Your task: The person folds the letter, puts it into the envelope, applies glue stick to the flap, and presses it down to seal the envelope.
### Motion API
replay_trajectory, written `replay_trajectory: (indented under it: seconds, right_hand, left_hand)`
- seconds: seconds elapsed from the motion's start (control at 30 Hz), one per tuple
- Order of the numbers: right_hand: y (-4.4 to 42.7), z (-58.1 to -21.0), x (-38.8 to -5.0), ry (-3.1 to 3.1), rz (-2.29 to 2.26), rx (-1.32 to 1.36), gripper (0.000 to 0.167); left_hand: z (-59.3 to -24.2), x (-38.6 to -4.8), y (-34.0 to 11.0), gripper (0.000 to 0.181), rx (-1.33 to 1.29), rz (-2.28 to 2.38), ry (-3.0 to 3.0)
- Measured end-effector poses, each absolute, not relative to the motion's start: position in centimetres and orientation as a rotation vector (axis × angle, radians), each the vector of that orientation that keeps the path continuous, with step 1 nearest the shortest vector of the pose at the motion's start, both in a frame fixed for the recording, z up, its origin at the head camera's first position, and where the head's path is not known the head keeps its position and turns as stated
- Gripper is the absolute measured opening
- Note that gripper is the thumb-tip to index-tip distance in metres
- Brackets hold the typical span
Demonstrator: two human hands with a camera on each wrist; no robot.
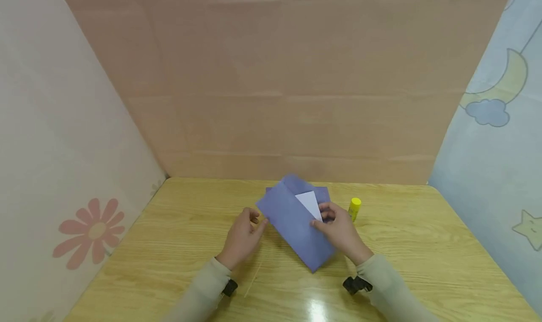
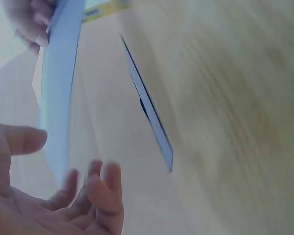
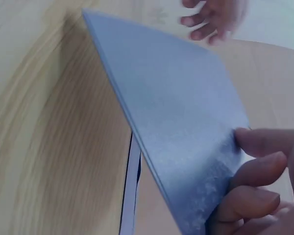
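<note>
A purple envelope (image 1: 292, 223) is held tilted above the table, and a white paper corner (image 1: 311, 203) shows at its upper right side. My right hand (image 1: 342, 229) pinches the envelope by that side, thumb on the near face. The right wrist view shows the thumb and curled fingers (image 3: 255, 205) at the envelope's edge. Beside the envelope's left corner is my left hand (image 1: 243, 235), its fingers loosely bent. In the left wrist view nothing lies in the left hand's grasp. Behind the held envelope lies another flat purple piece (image 1: 323, 192), mostly hidden.
A yellow glue stick (image 1: 354, 209) stands on the wooden table (image 1: 190, 209), just right of my right hand. A brown sheet (image 1: 296, 87) hangs at the back. Patterned walls flank the table on both sides.
</note>
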State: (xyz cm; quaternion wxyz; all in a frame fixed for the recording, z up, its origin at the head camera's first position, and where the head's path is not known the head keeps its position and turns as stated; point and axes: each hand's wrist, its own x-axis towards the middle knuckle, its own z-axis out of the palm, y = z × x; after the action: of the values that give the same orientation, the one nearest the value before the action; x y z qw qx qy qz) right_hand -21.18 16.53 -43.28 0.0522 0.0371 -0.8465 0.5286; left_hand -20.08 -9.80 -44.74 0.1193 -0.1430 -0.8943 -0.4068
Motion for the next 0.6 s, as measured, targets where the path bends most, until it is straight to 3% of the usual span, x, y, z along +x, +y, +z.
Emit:
replay_trajectory:
  seconds: [0.13, 0.37, 0.6]
  right_hand:
    - [16.4, -43.1, -21.2, -2.501, 1.758, 0.056, 0.036]
    - [15.5, -42.9, -20.7, -2.439, 1.940, 0.112, 0.029]
    - [16.1, -42.3, -20.6, -2.455, 1.868, 0.297, 0.021]
  left_hand:
    - [-44.9, -20.0, -9.8, 0.045, -0.521, -1.469, -2.637]
    - [-44.2, -18.8, -8.4, 0.024, -0.653, -1.754, -2.522]
    - [-44.3, -19.5, -9.2, 0.027, -0.665, -1.775, -2.550]
